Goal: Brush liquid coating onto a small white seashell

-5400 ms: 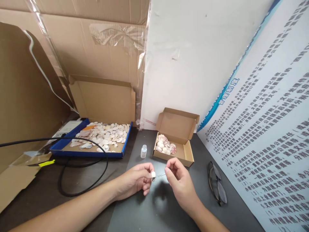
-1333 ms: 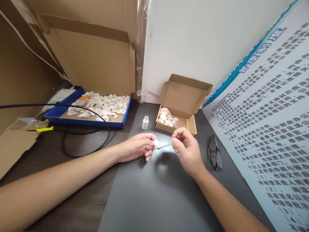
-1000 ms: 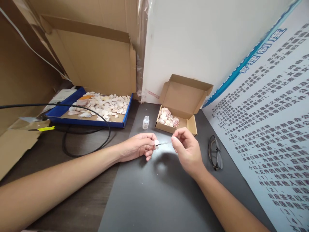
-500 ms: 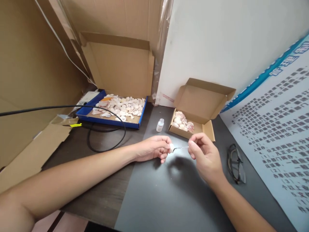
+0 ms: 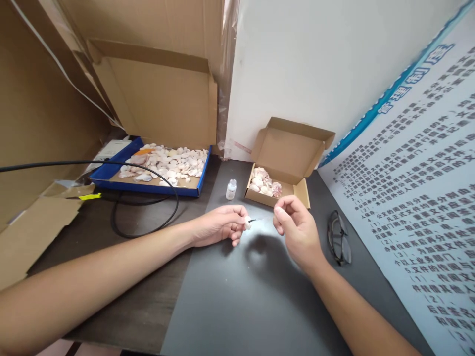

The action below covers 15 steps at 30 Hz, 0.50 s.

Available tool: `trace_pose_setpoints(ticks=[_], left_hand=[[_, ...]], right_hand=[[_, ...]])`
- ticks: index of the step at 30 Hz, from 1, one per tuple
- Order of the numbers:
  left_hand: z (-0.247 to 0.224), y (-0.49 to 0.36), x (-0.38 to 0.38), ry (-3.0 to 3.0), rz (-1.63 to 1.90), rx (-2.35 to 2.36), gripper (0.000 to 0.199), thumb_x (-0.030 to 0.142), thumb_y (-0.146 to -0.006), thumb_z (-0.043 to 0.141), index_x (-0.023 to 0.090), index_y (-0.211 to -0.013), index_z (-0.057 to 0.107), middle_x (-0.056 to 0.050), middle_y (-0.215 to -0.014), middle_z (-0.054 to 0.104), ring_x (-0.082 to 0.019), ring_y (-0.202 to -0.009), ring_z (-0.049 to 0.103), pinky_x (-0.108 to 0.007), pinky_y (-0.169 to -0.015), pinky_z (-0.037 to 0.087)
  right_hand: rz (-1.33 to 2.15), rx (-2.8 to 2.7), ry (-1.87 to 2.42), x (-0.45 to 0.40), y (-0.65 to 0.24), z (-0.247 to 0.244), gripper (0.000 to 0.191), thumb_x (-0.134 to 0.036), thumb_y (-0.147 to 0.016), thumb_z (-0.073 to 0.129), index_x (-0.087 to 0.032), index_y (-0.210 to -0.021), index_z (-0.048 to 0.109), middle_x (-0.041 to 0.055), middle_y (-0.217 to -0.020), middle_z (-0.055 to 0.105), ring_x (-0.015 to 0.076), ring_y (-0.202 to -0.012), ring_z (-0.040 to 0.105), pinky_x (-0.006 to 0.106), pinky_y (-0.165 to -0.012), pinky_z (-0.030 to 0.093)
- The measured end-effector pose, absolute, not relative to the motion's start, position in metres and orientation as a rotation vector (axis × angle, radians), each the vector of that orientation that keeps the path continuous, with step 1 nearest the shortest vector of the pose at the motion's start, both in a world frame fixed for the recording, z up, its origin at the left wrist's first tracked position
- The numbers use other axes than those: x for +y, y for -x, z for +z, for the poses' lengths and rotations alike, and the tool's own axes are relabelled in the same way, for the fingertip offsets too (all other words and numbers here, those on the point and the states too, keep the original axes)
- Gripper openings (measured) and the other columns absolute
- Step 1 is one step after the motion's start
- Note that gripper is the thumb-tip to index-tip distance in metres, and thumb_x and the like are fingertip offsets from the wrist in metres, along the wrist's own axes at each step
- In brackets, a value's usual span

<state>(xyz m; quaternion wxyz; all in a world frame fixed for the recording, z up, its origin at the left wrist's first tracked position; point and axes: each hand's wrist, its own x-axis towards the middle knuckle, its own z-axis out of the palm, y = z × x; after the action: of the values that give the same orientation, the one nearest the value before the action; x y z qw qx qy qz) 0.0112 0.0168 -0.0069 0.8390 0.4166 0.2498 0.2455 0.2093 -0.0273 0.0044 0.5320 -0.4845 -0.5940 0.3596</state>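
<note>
Pinched in the fingertips of my left hand (image 5: pixel 218 226) is a small white seashell (image 5: pixel 247 224). My right hand (image 5: pixel 300 232) is closed on a slender brush (image 5: pixel 254 220) with a dark tip and a pale, see-through handle. That tip meets the shell's near face or lies just in front of it; I cannot tell which. Both hands are raised over the dark grey table mat. Behind them stands a small clear bottle (image 5: pixel 230 190) with a white label, its mouth uncapped. Larger seashells (image 5: pixel 264 183) fill the left part of a small open cardboard box (image 5: pixel 287 143).
A blue-edged tray box (image 5: pixel 148 186) full of shells (image 5: pixel 174 160) stands at the back left. A black cable (image 5: pixel 148 170) loops across its front. Folded glasses (image 5: pixel 338 238) lie on the right, beside a printed poster (image 5: pixel 408 148). Flattened cardboard (image 5: pixel 44 232) lies at the left.
The whole view has shifted, so things appear farther left. The dark brush tip shows more plainly against the shell. Both hands keep their grips.
</note>
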Motion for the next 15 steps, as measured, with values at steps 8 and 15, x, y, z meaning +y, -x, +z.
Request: trace_pose_setpoints(ticks=[8, 15], left_hand=[[-0.0082, -0.0105, 0.0169, -0.888, 0.514, 0.521, 0.016, 0.02, -0.08, 0.07, 0.016, -0.082, 0.055, 0.002, -0.07, 0.057, -0.007, -0.054, 0.048, -0.023, -0.054, 0.047], [-0.0097, -0.0102, 0.0172, -0.895, 0.507, 0.521, 0.015, 0.02, -0.08, 0.07, 0.015, -0.084, 0.057, 0.002, -0.072, 0.055, -0.007, -0.054, 0.047, -0.022, -0.054, 0.047]], right_hand=[[0.862, -1.425, 1.145, -0.0281, -0.2089, 0.0069, 0.013, -0.031, -0.091, 0.057, -0.022, -0.083, 0.051, -0.006, -0.065, 0.041, 0.0104, -0.053, 0.037, 0.026, -0.051, 0.031], [0.83, -1.451, 1.146, -0.0285, -0.2094, 0.0079, 0.012, -0.03, -0.092, 0.056, -0.022, -0.084, 0.051, -0.0062, -0.064, 0.042, 0.01, -0.053, 0.037, 0.026, -0.051, 0.031]])
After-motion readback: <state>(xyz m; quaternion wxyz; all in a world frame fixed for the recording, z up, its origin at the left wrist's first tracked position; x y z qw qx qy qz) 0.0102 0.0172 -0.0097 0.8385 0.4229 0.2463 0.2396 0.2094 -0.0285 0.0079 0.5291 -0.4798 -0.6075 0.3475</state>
